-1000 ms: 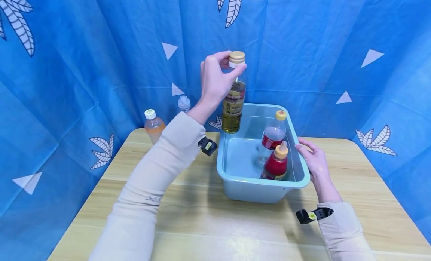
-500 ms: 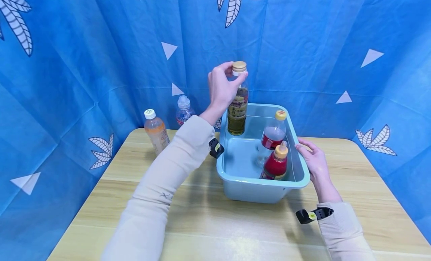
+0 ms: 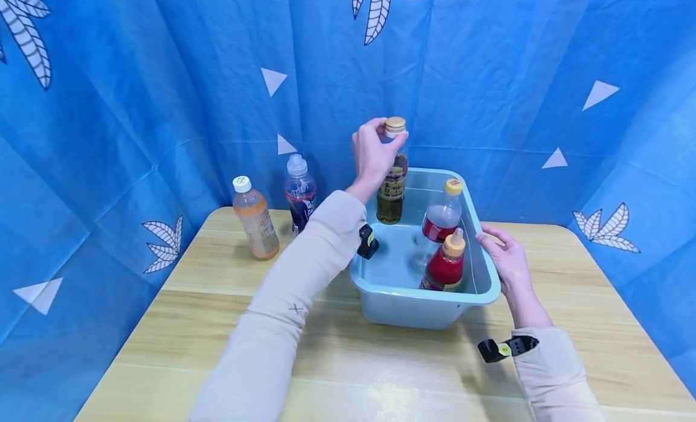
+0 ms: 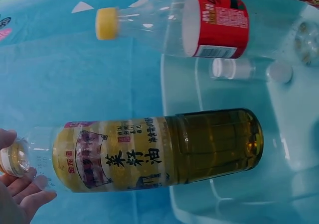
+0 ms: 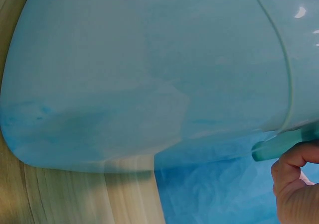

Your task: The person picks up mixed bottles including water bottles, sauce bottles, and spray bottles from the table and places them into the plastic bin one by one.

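Note:
My left hand (image 3: 372, 153) pinches the neck of an oil bottle (image 3: 393, 189) just under its gold cap. The bottle hangs upright inside the back left of a light blue basin (image 3: 413, 293); whether its base touches the floor is unclear. In the left wrist view, the oil bottle (image 4: 119, 154) shows a yellow label and golden-green oil. My right hand (image 3: 505, 259) grips the basin's right rim, fingers partly hidden. Inside the basin at right stand a clear bottle (image 3: 441, 221) with yellow cap and red label and a red bottle (image 3: 446, 268) with an orange-yellow nozzle cap.
Left of the basin, a white-capped bottle (image 3: 257, 225) with an orange top band and a dark blue-labelled bottle (image 3: 300, 195) stand on the wooden table (image 3: 217, 325). A blue patterned curtain (image 3: 478, 95) hangs behind and at both sides.
The left hand has carried the oil bottle right and downward, from over the basin's left rim to inside it. The right hand and basin have stayed put.

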The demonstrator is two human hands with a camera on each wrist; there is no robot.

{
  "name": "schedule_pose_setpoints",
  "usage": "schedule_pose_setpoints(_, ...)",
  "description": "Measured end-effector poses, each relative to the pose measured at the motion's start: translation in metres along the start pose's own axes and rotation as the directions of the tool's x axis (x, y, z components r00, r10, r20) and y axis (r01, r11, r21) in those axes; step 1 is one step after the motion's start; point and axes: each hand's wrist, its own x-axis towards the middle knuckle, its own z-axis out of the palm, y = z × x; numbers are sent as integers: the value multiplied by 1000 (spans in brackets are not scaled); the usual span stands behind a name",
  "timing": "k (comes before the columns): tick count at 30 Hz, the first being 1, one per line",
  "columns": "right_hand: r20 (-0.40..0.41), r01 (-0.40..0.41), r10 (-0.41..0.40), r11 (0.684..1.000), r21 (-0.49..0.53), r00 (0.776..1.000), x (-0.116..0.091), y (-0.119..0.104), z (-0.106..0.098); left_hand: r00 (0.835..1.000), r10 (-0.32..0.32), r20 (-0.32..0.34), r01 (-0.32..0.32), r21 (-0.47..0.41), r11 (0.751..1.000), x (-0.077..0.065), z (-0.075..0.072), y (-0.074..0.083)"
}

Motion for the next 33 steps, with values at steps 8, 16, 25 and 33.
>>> schedule_pose_setpoints(8, -7, -10, 10, 1000, -9, 1000, 1, 0, -1, 998, -59, 1, 59, 11, 998, -4, 17, -15)
schedule_pose_setpoints(16, -16, -2, 2, 1000, -18, 1000, 1, 0, -1, 996, -87, 9, 88, -44, 995, -6, 29, -34)
schedule_pose_setpoints(25, -16, -8, 7, 999, -35, 1000, 1, 0, -1, 993, -112, 32, 112, -1, 994, -8, 40, -50)
schedule_pose_setpoints(33, -17, -4, 4, 1000, -1, 1000, 3, 0, 0, 986, -156, 59, 156, 14, 988, -7, 47, -62)
